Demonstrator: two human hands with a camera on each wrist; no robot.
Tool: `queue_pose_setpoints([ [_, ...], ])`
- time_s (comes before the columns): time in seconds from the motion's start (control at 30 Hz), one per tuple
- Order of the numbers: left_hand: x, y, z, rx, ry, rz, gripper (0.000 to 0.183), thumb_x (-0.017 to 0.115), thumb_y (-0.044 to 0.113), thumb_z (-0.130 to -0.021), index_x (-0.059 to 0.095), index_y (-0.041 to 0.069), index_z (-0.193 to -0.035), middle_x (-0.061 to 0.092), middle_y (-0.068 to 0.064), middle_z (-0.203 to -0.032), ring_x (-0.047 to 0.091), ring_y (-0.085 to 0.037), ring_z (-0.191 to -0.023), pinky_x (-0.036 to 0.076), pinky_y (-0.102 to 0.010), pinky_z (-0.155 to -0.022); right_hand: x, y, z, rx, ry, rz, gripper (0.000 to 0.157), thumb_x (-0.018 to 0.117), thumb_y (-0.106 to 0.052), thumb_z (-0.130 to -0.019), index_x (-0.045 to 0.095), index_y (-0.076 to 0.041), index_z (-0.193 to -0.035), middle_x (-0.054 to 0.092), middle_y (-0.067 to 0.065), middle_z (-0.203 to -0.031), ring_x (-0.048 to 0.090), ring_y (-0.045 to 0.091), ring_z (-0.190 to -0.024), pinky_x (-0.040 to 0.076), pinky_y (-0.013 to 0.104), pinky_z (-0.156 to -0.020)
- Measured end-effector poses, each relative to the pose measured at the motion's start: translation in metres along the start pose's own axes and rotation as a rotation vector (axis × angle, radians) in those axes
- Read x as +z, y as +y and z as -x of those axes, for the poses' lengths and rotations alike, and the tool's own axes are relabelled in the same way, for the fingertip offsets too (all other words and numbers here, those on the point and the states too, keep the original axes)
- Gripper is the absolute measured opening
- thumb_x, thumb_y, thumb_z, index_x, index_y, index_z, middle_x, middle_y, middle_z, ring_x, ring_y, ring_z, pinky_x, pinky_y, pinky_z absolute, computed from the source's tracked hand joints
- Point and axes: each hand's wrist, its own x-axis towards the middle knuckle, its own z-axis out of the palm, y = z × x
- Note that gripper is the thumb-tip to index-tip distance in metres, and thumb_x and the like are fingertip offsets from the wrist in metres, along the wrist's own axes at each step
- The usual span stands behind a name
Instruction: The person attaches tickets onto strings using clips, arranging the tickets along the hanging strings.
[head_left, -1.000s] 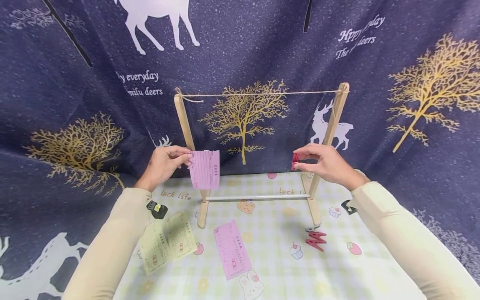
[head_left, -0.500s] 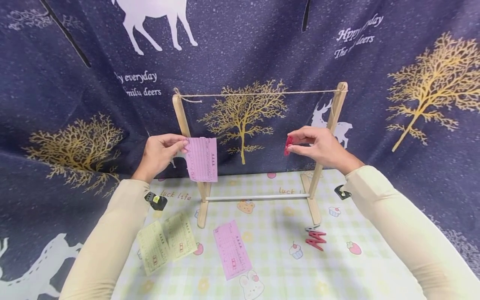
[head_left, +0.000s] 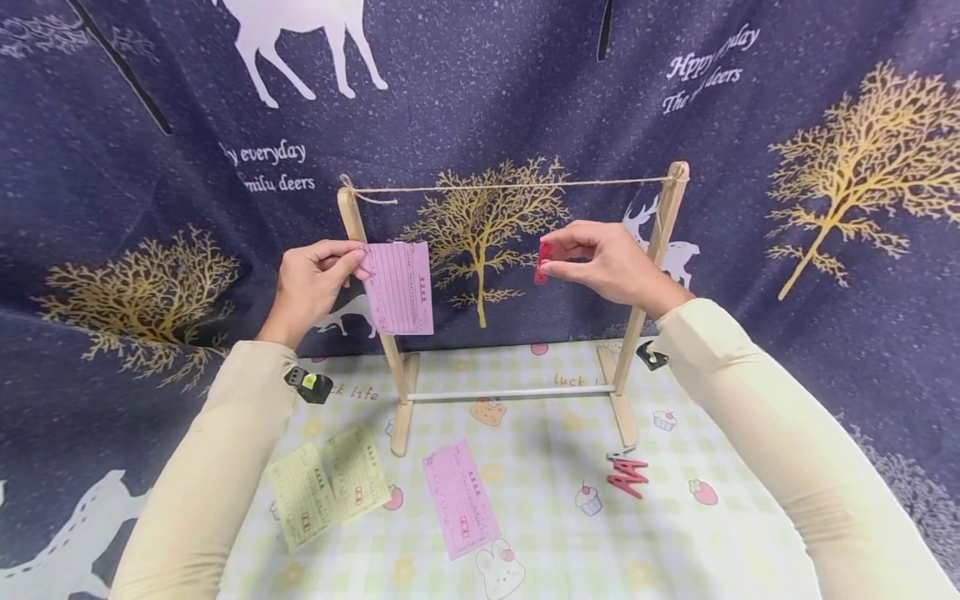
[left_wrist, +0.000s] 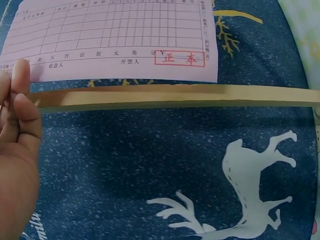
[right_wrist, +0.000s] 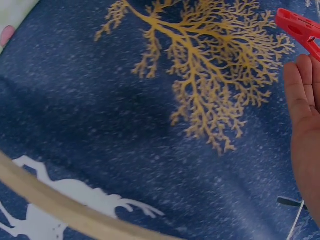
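Observation:
My left hand (head_left: 315, 279) pinches the left edge of a pink printed receipt slip (head_left: 401, 287), which hangs in front of the rack's left post. In the left wrist view the slip (left_wrist: 115, 40) shows a ruled grid and a red stamp box. Thumb and fingers of my right hand (head_left: 600, 260) pinch a red clothespin (head_left: 542, 262), held out between the posts. The right wrist view catches that clothespin (right_wrist: 300, 27) at its upper right edge. Above both hands a thin string (head_left: 480, 187) runs between the tops of the wooden rack (head_left: 663, 225).
On the checked tablecloth (head_left: 540, 517) lie another pink slip (head_left: 461, 500) and two overlapping yellow slips (head_left: 360, 475). Several clothespins (head_left: 627, 477), red and grey, lie by the rack's right foot. A white rod (head_left: 510, 393) joins the posts low down. A dark blue printed curtain (head_left: 480, 100) hangs behind.
Both hands have risen toward the string, the left with the pink slip and the right with the red clothespin. The right hand has also moved left. The things on the table stay put.

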Motion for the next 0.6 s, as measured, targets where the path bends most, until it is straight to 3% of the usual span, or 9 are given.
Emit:
queue_pose_setpoints([
  [0.13, 0.000, 0.004, -0.004, -0.020, 0.027, 0.025, 0.021, 0.070, 0.007, -0.094, 0.073, -0.008, -0.108, 0.068, 0.012, -0.066, 0.059, 0.002, -0.058, 0.045, -0.014, -0.055, 0.002, -0.009, -0.012, -0.032, -0.005, -0.043, 0.030, 0.077, -0.005, -0.088, 0.070, 0.001, -0.117, 0.073, 0.012, -0.099, 0.071, 0.008, -0.088, 0.053, 0.021, -0.080],
  [0.33, 0.001, 0.010, -0.009, -0.013, 0.085, 0.038, 0.020, 0.073, 0.010, -0.093, 0.074, -0.007, -0.103, 0.069, 0.012, -0.067, 0.063, -0.002, -0.059, 0.046, -0.015, -0.055, 0.003, -0.022, -0.030, -0.058, 0.007, -0.045, 0.029, 0.076, -0.005, -0.088, 0.070, 0.002, -0.116, 0.073, 0.012, -0.099, 0.071, 0.008, -0.086, 0.054, 0.021, -0.077],
  [0.6, 0.002, 0.019, -0.020, 0.010, 0.160, 0.076, 0.016, 0.070, 0.007, -0.094, 0.073, -0.007, -0.102, 0.068, 0.014, -0.065, 0.062, -0.001, -0.057, 0.045, -0.014, -0.055, 0.005, -0.039, -0.053, -0.074, 0.021, -0.091, 0.029, 0.075, -0.004, -0.090, 0.069, 0.005, -0.116, 0.071, 0.015, -0.101, 0.070, 0.011, -0.089, 0.054, 0.025, -0.084],
])
